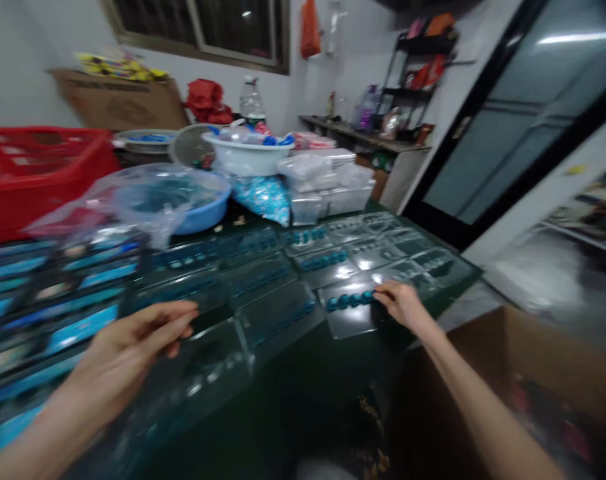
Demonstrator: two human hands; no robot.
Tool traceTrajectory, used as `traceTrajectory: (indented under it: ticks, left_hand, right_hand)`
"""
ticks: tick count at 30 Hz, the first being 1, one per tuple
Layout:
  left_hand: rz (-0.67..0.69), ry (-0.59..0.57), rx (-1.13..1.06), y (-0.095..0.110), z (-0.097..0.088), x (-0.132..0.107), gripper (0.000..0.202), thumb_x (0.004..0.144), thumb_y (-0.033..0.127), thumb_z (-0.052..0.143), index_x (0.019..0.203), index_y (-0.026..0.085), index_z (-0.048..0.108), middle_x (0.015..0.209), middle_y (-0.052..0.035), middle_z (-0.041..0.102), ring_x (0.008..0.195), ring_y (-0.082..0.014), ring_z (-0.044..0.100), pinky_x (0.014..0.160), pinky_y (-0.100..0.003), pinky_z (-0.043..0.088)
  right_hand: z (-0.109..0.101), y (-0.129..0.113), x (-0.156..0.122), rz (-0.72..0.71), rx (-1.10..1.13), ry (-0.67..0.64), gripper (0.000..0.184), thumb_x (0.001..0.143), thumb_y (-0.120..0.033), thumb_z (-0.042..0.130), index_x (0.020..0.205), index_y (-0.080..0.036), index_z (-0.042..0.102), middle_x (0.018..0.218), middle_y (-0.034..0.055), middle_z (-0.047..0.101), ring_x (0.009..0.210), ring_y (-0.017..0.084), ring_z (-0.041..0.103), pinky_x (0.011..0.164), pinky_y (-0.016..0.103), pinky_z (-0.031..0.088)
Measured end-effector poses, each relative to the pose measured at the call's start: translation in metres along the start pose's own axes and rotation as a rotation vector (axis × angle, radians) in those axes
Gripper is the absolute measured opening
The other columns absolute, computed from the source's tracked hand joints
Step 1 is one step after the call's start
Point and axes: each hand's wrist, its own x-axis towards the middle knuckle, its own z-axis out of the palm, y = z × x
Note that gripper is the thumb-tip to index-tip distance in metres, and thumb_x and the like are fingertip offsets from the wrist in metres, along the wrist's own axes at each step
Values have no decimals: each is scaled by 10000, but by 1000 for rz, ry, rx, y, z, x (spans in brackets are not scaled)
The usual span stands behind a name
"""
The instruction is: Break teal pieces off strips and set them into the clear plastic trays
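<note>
My right hand is over a clear plastic blister tray, its fingertips pinched at the right end of a row of small teal pieces. It appears to grip the last piece of that row, though blur hides the exact contact. To the left, my left hand hovers with thumb and fingers pressed together; whatever is between them cannot be made out. Beneath and beside it lies another clear tray whose recesses show no teal pieces. More trays lie in rows behind, several with teal pieces.
Blue-and-black packages cover the table's left side. Behind stand a red basket, a blue basin, a white basin and stacked clear plastic trays. An open cardboard box stands at the lower right, below the right forearm.
</note>
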Motion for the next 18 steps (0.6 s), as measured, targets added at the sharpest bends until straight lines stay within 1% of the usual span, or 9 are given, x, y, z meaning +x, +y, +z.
traceTrajectory:
  ticks: [2, 4, 7, 9, 11, 13, 15, 17, 18]
  left_hand:
    - [73, -74, 97, 1, -11, -6, 279, 636, 311, 677, 870, 164, 645, 728, -12, 637, 624, -130, 533, 510, -186, 392]
    - [136, -139, 171, -3, -25, -13, 233, 658, 304, 649, 846, 167, 651, 793, -23, 642, 675, -140, 542, 589, -206, 406]
    - [140, -254, 311, -14, -45, -32, 194, 680, 275, 607, 839, 175, 657, 826, -26, 633, 718, -158, 547, 642, -226, 406]
    - [119, -314, 407, -22, -54, -46, 219, 675, 258, 597, 879, 197, 651, 800, -16, 620, 676, -155, 538, 603, -226, 398]
    - [138, -353, 486, -30, -56, -58, 253, 648, 248, 617, 897, 218, 645, 799, -13, 610, 648, -155, 527, 581, -227, 386]
    - [191, -380, 563, -35, -55, -66, 252, 618, 243, 643, 869, 225, 646, 838, -23, 602, 691, -173, 529, 614, -243, 383]
    - [244, -387, 635, -39, -52, -69, 176, 627, 235, 636, 802, 218, 644, 846, -32, 589, 739, -190, 527, 659, -264, 375]
    - [268, -383, 678, -41, -49, -69, 48, 677, 223, 585, 707, 204, 619, 804, -31, 568, 734, -184, 518, 671, -271, 364]
    - [267, -373, 678, -41, -49, -69, 63, 705, 218, 554, 662, 196, 595, 774, -28, 553, 713, -174, 511, 665, -268, 360]
  right_hand:
    - [3, 10, -2, -29, 28, -14, 194, 734, -292, 494, 697, -181, 648, 743, 106, 649, 703, 226, 586, 675, 343, 419]
    - [9, 25, -2, -51, -47, 1, 240, 738, -355, 463, 713, -199, 643, 728, 99, 648, 677, 240, 592, 651, 364, 428]
    - [19, 46, -3, -108, -100, -3, 292, 735, -433, 434, 783, -226, 635, 742, 102, 642, 664, 270, 595, 617, 388, 430]
    - [20, 55, -6, -107, -143, 13, 374, 733, -490, 398, 913, -241, 611, 736, 100, 640, 645, 275, 599, 588, 382, 433]
    - [17, 57, -11, -36, -178, 28, 508, 724, -550, 366, 1087, -237, 537, 724, 98, 638, 619, 276, 600, 551, 373, 434]
    - [12, 49, -15, 46, -207, 38, 618, 715, -602, 345, 1196, -230, 453, 722, 97, 635, 585, 276, 592, 510, 370, 424]
    - [7, 30, -19, 72, -199, 73, 629, 716, -626, 348, 1204, -242, 447, 747, 101, 629, 579, 261, 582, 503, 364, 420]
    - [4, 0, -23, 42, -129, 125, 574, 726, -611, 384, 1168, -258, 482, 779, 104, 621, 596, 235, 574, 532, 355, 430]
    - [3, -19, -25, 18, -69, 149, 530, 733, -587, 413, 1140, -259, 505, 789, 102, 616, 608, 221, 573, 553, 349, 438]
